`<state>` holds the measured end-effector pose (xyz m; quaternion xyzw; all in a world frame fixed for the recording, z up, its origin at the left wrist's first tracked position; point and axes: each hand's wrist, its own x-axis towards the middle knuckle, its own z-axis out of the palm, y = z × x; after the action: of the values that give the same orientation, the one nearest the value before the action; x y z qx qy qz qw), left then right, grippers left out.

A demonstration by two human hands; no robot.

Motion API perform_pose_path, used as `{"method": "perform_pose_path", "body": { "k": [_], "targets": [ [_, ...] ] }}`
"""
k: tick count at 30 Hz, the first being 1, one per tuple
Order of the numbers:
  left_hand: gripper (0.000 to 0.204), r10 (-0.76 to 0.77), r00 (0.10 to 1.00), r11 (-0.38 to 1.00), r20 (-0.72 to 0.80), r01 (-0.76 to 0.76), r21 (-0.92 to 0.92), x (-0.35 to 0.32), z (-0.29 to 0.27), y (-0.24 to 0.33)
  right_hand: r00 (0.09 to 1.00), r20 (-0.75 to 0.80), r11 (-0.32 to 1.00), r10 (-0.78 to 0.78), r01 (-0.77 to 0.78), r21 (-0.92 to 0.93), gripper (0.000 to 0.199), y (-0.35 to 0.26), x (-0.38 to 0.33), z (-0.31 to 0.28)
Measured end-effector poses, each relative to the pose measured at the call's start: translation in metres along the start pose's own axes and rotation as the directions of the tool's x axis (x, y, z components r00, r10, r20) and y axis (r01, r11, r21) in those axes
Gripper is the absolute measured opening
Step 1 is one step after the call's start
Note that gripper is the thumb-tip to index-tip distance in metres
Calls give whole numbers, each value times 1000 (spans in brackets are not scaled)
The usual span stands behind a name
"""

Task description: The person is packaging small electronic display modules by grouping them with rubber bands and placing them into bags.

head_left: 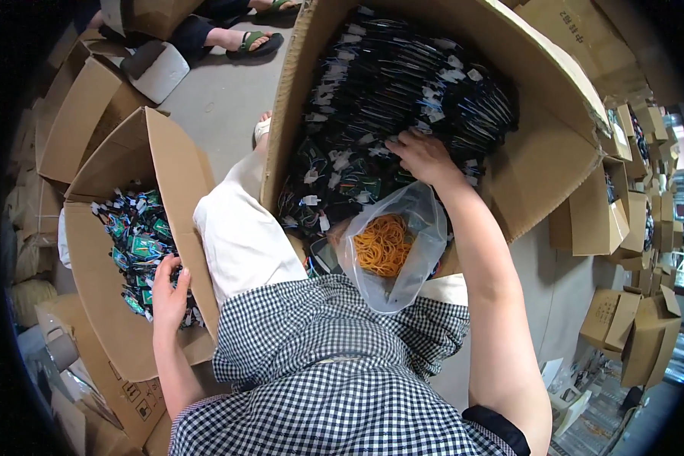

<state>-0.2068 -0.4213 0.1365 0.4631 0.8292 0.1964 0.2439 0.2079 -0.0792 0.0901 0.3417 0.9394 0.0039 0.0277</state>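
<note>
My left hand (169,295) reaches into the smaller cardboard box (176,171) at left, fingers extended and thumb apart, at the edge of a heap of green circuit boards with wires (144,245). Nothing shows in its grasp. My right hand (422,154) is over the large cardboard box (536,186) in front of me, fingers curled down onto black wired bundles (387,83) with white connectors. Whatever lies under its fingertips is hidden. Below the right hand, a clear plastic bag (425,228) of orange rubber bands (384,245) stands open at the big box's near side.
Loose green boards (359,185) and white plugs lie in the near part of the large box. Another person's sandalled foot (257,45) is on the floor at the far left. Open cartons (596,216) are stacked along the right, and more boxes (91,114) stand at left.
</note>
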Motion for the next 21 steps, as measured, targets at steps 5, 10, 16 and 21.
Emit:
{"method": "perform_pose_path", "body": {
  "k": [5,10,16,21],
  "targets": [
    [31,32,998,999,-60,-34,-36,-7,-5,4,971,-109,970,214,-224,-98,35,-10,3,-7],
    [30,244,925,969,-292,-246,32,-23,-20,65,793,-527,902,304,-62,427,34,-29,-39,-95],
    [51,694,679,490,-239,-688,-535,-30,-10,179,841,-494,231,218,447,864,34,-115,-105,-222],
    [64,797,571,32,197,285,-958,-58,39,219,905,-386,168,181,358,918,38,-182,-115,-201]
  ]
}}
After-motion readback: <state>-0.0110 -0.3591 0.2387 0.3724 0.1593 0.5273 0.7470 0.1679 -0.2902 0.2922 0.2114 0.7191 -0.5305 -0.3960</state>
